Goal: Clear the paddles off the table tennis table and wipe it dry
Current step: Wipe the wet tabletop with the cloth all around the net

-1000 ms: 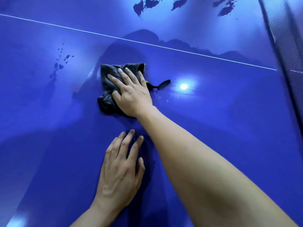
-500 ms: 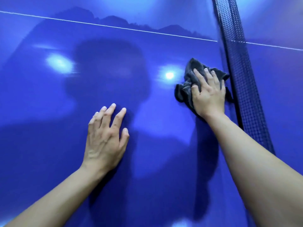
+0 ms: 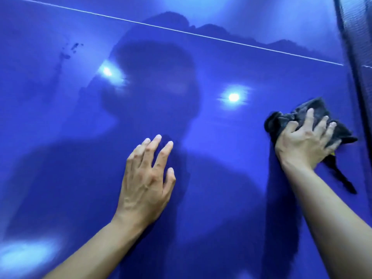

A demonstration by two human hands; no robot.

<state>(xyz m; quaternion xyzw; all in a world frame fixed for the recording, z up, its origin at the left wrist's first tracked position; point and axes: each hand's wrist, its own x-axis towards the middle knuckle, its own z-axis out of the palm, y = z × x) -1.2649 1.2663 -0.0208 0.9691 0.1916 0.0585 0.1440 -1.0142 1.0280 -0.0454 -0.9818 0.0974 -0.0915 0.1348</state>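
Note:
The blue table tennis table (image 3: 221, 148) fills the view, and no paddle is in sight. A bunched dark grey cloth (image 3: 314, 107) lies on it at the right, close to the net (image 3: 360, 57). My right hand (image 3: 306, 141) holds the cloth down, with its fingers spread and bent over it and the thumb curled into a fold. A dark loop of the cloth (image 3: 342, 178) trails toward me. My left hand (image 3: 147, 178) rests flat on the table at centre, fingers straight, holding nothing.
A few dark water drops (image 3: 70, 50) sit at the far left. A white centre line (image 3: 181, 32) crosses the far part of the table. Ceiling lights and my own shadow reflect in the glossy surface.
My right hand has swept the cloth from the table's middle rightward to the net, then slightly back toward me. The view has swung with it. My left hand stays flat on the table.

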